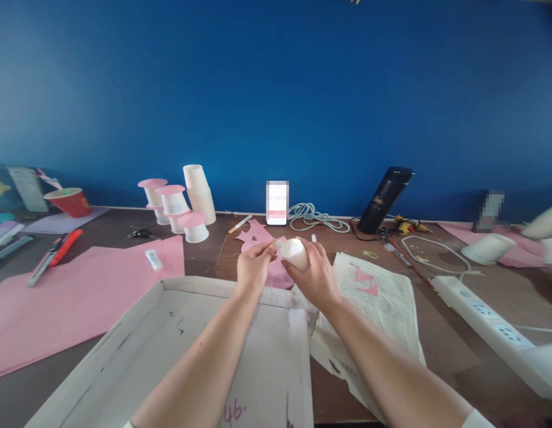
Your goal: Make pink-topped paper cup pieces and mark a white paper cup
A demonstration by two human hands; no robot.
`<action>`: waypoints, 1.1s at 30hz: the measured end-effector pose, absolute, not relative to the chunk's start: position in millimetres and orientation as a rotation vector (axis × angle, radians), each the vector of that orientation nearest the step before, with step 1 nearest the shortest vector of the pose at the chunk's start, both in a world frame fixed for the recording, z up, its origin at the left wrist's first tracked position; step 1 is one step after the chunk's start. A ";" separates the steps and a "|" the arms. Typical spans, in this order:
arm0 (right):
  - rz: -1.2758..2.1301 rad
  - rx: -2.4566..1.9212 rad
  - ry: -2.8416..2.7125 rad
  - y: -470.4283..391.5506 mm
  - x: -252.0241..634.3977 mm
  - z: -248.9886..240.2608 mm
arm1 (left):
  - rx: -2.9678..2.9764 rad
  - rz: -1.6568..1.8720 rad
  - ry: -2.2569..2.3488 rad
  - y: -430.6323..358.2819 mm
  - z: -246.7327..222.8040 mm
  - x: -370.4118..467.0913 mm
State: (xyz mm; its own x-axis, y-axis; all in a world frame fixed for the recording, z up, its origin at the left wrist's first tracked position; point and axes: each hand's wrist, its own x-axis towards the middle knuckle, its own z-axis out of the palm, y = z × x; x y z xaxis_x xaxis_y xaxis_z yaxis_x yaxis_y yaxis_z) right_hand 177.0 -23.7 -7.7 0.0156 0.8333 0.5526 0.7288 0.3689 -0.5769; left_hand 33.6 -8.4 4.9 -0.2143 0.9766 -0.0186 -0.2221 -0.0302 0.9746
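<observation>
In my right hand (pixel 316 273) is a white paper cup (pixel 295 254), tilted with its round end toward me, the fingers wrapped round its side. Close beside it, the fingertips of my left hand (pixel 254 264) are pinched together. A small whitish, translucent piece (pixel 278 244) shows at those fingertips; its kind is too small to make out. Pink paper scraps (pixel 257 233) with cut-out edges lie behind and under both hands. Below my forearms is a shallow white cardboard box lid (pixel 187 351) with handwriting on it.
Paper cups with pink discs (pixel 173 202) are stacked at back left, beside a white cup tower (pixel 199 193). Pink sheets (pixel 102 285) hold a utility knife (pixel 53 258). A phone (pixel 277 203), black flask (pixel 385 202), printed paper (pixel 383 297) and power strip (pixel 485 333) surround my hands. Another person's arm (pixel 546 223) enters right.
</observation>
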 end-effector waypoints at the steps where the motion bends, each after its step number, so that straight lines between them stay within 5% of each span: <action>1: 0.147 -1.393 -1.736 -23.9 176.8 -7.5 | 1.006 1.479 1.230 -8.9 4.7 32.9; 33: 0.125 -1.269 -1.914 -24.8 175.0 -8.0 | 1.747 1.492 1.325 -12.7 4.7 28.9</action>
